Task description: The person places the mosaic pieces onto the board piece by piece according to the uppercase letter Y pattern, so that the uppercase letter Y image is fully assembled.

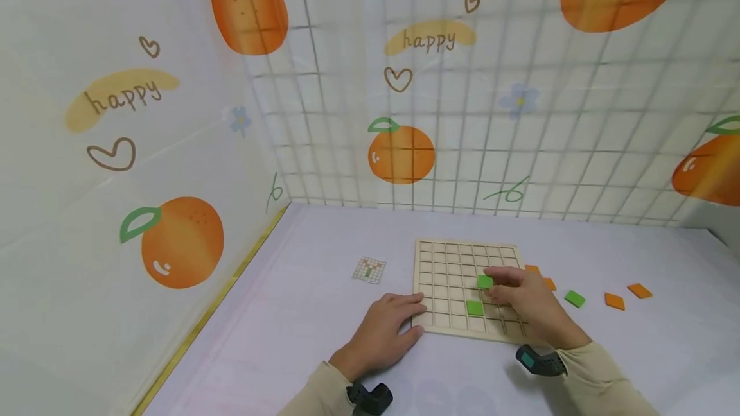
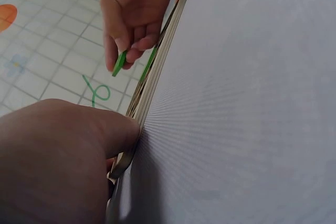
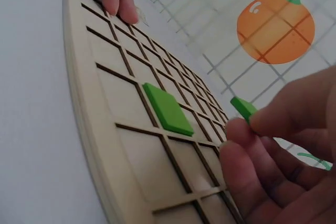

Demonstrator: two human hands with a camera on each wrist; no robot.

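A wooden grid board lies flat on the table. One green square tile sits in a cell near its front, also seen in the right wrist view. Between thumb and fingertips my right hand pinches a second green tile, held above the board; the right wrist view shows this pinched tile off the surface. At the board's left edge rests my left hand, its fingertips on the rim and its thumb against the edge by the front corner.
Left of the board lies a small card printed with a coloured grid pattern. To the right are a loose green tile and several orange tiles, some partly behind my right hand. A printed curtain stands behind the table.
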